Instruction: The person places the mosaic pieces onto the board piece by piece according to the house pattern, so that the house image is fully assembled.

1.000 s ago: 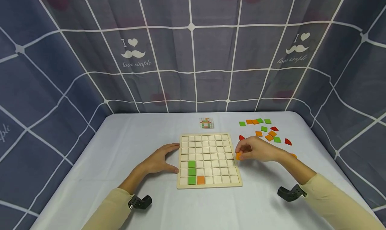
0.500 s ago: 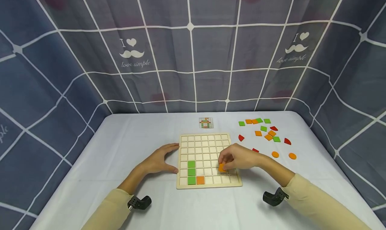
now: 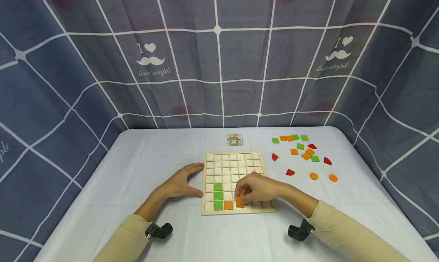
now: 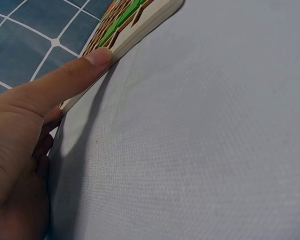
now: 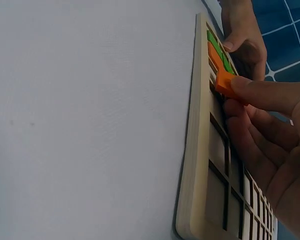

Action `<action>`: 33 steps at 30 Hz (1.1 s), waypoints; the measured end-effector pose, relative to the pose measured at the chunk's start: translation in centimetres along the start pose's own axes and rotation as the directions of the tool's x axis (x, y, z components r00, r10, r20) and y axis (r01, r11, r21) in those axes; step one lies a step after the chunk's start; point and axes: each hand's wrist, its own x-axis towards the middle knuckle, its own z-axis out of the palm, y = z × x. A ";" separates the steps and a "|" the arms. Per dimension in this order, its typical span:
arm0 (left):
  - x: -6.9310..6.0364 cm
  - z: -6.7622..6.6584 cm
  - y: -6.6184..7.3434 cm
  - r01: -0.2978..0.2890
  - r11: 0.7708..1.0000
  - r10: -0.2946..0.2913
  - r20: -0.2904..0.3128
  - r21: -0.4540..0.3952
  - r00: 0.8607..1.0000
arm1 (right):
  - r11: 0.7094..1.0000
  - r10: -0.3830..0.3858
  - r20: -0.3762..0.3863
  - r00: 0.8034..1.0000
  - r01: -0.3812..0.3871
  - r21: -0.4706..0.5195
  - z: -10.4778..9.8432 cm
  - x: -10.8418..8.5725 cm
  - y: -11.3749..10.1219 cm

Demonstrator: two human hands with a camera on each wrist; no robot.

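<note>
A wooden grid board (image 3: 238, 213) lies flat on the white table. My left hand (image 3: 181, 182) has its thumb and fingertips touching the board's left edge; in the left wrist view the straight thumb (image 4: 65, 80) rests against the rim. Over the bottom row, my right hand (image 3: 261, 187) pinches an orange square tile (image 3: 239, 203) between thumb and fingers. The held tile is tilted above a cell just right of a seated orange tile (image 3: 228, 205). Three green tiles (image 3: 218, 196) fill a column beside that one. Curled right fingers hide some cells.
Loose pieces lie right of the board: green squares (image 3: 315, 159), orange squares (image 3: 294, 152), red wedges (image 3: 290, 172) and orange discs (image 3: 313, 176). A small pattern card (image 3: 234, 140) lies behind the board. A gridded curtain (image 3: 240, 56) surrounds the table (image 3: 144, 147).
My right hand has carried the orange tile leftward from beside the board's right edge to over its bottom row. The left hand has stayed at the board's left edge.
</note>
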 end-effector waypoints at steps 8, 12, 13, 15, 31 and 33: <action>0.2 0.0 0.2 0.004 1.000 -0.004 0.005 0.005 1.000 | 0.999 -0.035 -0.011 0.999 0.035 0.014 0.7 0.2 0.0; 0.3 0.1 0.2 0.004 1.000 -0.004 0.006 0.007 1.000 | 0.994 -0.085 -0.036 0.996 0.082 -0.076 0.9 0.2 0.0; 0.3 0.2 0.2 0.002 1.000 -0.002 0.006 0.007 1.000 | 0.991 -0.090 -0.043 0.995 0.085 -0.103 0.9 0.1 -0.1; 0.4 0.3 0.2 0.004 1.000 -0.004 0.006 0.002 1.000 | 0.985 -0.094 -0.049 0.994 0.085 -0.152 0.9 -0.1 -0.2; 0.3 0.1 -0.4 -0.004 1.000 0.004 0.001 0.007 1.000 | 1.000 -0.022 -0.041 0.999 0.021 -0.019 -0.9 -1.1 0.5; 0.2 0.1 -0.5 -0.006 1.000 0.006 0.002 0.006 1.000 | 1.000 0.007 -0.055 0.998 -0.007 0.013 -1.5 -1.5 0.7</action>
